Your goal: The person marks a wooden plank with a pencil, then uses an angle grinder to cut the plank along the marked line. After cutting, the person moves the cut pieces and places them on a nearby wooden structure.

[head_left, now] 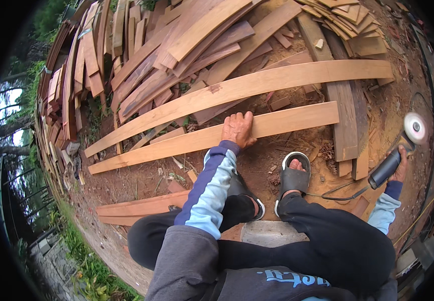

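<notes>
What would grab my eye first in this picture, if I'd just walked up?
Probably the pale round disc on the angle grinder in the right hand, at the far right. Near the centre, the left hand grips a long plank. Beyond it, a jumbled heap of reddish boards spreads across the top.

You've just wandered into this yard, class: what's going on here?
A person with bent knees grips a narrow wooden plank with the left hand. The right hand holds a corded angle grinder out to the right, its pale disc clear of the plank. The plank's right end reaches a thick, dark beam. A longer plank lies just beyond, with a jumbled pile of boards behind it.
</notes>
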Motion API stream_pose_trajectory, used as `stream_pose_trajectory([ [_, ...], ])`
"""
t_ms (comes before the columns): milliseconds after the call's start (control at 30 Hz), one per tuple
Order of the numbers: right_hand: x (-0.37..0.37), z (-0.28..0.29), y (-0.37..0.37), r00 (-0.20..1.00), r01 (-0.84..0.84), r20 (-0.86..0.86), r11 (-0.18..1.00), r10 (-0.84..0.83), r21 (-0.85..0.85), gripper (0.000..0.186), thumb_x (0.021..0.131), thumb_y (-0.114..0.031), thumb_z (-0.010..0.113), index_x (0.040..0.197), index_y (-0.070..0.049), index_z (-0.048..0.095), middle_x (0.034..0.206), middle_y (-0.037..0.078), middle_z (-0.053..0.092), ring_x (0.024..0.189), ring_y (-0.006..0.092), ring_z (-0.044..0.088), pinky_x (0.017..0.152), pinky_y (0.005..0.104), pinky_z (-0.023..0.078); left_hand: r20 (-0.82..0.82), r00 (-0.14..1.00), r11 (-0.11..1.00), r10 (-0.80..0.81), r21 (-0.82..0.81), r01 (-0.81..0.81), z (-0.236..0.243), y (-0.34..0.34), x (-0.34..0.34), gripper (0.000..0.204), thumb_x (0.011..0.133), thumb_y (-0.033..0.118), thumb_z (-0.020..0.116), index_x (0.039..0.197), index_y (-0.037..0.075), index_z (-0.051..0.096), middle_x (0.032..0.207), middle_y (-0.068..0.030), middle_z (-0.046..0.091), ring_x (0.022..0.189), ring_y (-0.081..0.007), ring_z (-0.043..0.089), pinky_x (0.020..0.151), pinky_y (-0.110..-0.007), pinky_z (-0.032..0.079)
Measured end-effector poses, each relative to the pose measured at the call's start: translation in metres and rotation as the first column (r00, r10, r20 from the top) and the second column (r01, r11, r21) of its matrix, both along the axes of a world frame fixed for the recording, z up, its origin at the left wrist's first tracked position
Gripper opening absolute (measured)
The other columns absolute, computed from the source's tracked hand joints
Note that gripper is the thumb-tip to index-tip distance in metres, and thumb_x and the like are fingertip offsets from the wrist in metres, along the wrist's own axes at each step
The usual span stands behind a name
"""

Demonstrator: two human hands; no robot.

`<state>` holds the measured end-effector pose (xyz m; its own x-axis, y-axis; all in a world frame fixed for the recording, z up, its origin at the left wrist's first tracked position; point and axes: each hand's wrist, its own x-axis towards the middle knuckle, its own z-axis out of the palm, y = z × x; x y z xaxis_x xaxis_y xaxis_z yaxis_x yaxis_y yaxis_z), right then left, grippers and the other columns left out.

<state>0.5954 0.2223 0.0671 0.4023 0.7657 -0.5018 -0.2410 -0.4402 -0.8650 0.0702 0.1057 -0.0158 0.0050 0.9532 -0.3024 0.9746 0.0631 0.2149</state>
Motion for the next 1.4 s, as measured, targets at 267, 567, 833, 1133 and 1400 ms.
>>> stream_pose_trajectory([
  [267,0.038,-0.023,0.000,0.994,-0.082,-0.088,0.988,0.071,-0.129,0.033,0.085,-0.038,0.073,0.087,-0.008,0.060,0.069,0.008,0.064,0.055,0.0180,0.062,0.050,0.0279,0.055,-0.055,0.997,0.998,0.048,-0.047,-0.051,0.005,-0.047,-0.035,0.071,0.058,0.041,0.085,0.111,0.007,0.052,0.105,-0.0142,0.056,0.103,-0.0311,0.055,0.089,-0.043,0.041],
  [567,0.017,-0.005,0.002,0.992,-0.128,-0.040,0.979,0.123,-0.158,0.035,0.084,-0.039,0.073,0.084,-0.008,0.059,0.066,0.008,0.063,0.053,0.0181,0.062,0.048,0.0272,0.054,-0.074,0.983,0.919,0.169,0.372,-0.130,0.005,-0.001,-0.042,0.088,0.066,0.042,0.081,0.135,0.006,0.041,0.130,-0.0172,0.044,0.122,-0.0335,0.043,0.103,-0.046,0.035],
  [833,-0.029,0.022,0.001,0.996,-0.025,0.087,0.999,0.028,-0.037,0.031,0.083,-0.028,0.075,0.092,-0.004,0.058,0.068,0.009,0.061,0.049,0.0171,0.060,0.044,0.0287,0.052,-0.177,0.983,0.983,0.051,0.181,-0.019,-0.002,0.051,-0.075,0.094,0.065,0.026,0.083,0.141,0.000,0.034,0.126,-0.0170,0.048,0.122,-0.0330,0.045,0.105,-0.046,0.033],
  [1133,-0.020,0.020,-0.012,0.992,0.039,0.119,0.997,-0.031,-0.060,0.034,0.080,-0.028,0.076,0.089,0.000,0.058,0.067,0.010,0.060,0.049,0.0177,0.060,0.043,0.0299,0.051,-0.215,0.975,0.989,0.047,0.144,-0.016,-0.011,0.069,-0.077,0.081,0.063,0.041,0.086,0.125,0.007,0.046,0.113,-0.0132,0.054,0.112,-0.0317,0.052,0.093,-0.047,0.041],
  [1400,-0.009,0.014,-0.015,0.995,0.036,0.092,0.994,-0.026,-0.107,0.041,0.078,-0.039,0.076,0.085,-0.004,0.056,0.064,0.010,0.061,0.047,0.0189,0.060,0.044,0.0319,0.053,-0.186,0.981,0.995,-0.057,0.072,0.071,0.000,0.074,-0.085,0.089,0.061,0.057,0.084,0.127,0.010,0.045,0.104,-0.0149,0.055,0.099,-0.0336,0.057,0.083,-0.045,0.045],
])
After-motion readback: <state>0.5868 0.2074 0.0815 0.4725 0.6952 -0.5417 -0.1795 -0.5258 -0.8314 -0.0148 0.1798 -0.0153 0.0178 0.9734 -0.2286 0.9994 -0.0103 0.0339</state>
